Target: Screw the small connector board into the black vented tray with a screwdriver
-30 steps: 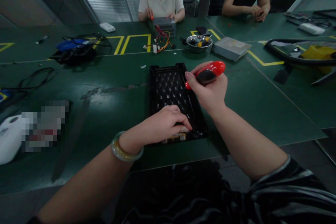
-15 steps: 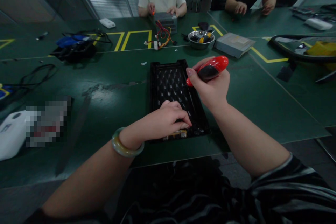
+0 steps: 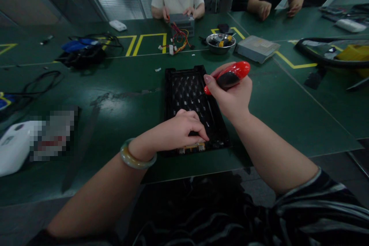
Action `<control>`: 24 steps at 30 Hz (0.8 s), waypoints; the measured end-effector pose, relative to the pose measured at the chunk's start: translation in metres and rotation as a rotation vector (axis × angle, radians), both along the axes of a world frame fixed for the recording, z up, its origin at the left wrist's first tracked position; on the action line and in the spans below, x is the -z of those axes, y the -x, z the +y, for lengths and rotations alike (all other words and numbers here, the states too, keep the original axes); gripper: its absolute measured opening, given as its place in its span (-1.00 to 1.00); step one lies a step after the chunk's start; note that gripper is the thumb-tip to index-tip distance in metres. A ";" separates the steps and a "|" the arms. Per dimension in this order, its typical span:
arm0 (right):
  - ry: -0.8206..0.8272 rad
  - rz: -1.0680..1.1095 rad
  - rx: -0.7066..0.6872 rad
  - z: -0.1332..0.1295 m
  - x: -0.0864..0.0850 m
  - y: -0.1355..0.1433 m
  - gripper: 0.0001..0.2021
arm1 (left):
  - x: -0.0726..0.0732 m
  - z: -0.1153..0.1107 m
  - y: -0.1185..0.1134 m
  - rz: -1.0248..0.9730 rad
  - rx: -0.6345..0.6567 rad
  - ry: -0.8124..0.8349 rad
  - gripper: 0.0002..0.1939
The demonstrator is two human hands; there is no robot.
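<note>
A black perforated panel (image 3: 187, 88) lies flat on the table in front of me. My right hand (image 3: 232, 92) is closed round a red and black screwdriver (image 3: 235, 76), held slanted above the panel's right side. My left hand (image 3: 190, 127) rests over the near part of the panel, thumb and forefinger pinched together near its lower edge. Whatever may be between those fingertips is too small to make out. Beside them, at the panel's near edge, a narrow yellowish circuit board (image 3: 192, 148) shows below the hand.
Beyond the panel on the green table (image 3: 127, 84) stand a metal bowl (image 3: 220, 48) with small items, a grey metal box (image 3: 256, 49) and a power supply (image 3: 181, 25) under a person's hands. Cables lie left; a white device (image 3: 17, 146) is near left.
My left hand has shifted very slightly left and toward me, showing a little more of the circuit board. The screwdriver is nearly where it was.
</note>
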State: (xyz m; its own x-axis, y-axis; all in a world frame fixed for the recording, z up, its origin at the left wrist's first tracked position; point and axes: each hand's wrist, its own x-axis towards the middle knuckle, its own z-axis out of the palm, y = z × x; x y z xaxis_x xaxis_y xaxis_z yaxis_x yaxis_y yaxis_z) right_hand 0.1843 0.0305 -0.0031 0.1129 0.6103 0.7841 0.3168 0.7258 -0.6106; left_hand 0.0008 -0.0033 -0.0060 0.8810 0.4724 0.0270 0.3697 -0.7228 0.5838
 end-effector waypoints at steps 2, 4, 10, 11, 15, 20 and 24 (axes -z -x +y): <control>-0.004 0.010 -0.002 -0.001 -0.001 0.001 -0.84 | 0.000 0.001 0.000 0.002 0.008 -0.006 -0.88; -0.012 0.024 -0.018 -0.002 -0.003 0.000 -0.82 | -0.001 0.001 0.000 0.003 0.012 -0.011 -0.88; -0.097 0.208 -0.201 -0.001 -0.018 -0.010 -0.77 | -0.002 0.001 -0.001 0.002 0.005 0.020 -0.88; -0.120 0.263 -0.239 -0.002 -0.021 -0.012 -0.77 | -0.002 0.000 -0.002 -0.001 0.009 0.029 -0.89; -0.125 0.463 -0.414 -0.007 -0.037 -0.016 -0.73 | -0.001 -0.001 -0.003 -0.018 -0.004 0.047 -0.92; -0.077 0.478 -0.552 -0.020 -0.050 -0.010 -0.66 | -0.002 -0.001 -0.003 -0.014 -0.055 0.074 -0.93; -0.042 0.302 -0.624 -0.028 -0.044 -0.005 -0.69 | -0.006 -0.002 -0.003 0.014 -0.066 0.077 -0.92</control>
State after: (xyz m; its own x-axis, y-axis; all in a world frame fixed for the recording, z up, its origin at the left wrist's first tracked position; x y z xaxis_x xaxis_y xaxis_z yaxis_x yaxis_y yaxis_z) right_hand 0.1897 0.0023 0.0406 -0.0326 0.6018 0.7980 -0.3470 0.7419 -0.5737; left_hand 0.0034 -0.0052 0.0003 0.8481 0.5294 -0.0235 0.4232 -0.6499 0.6313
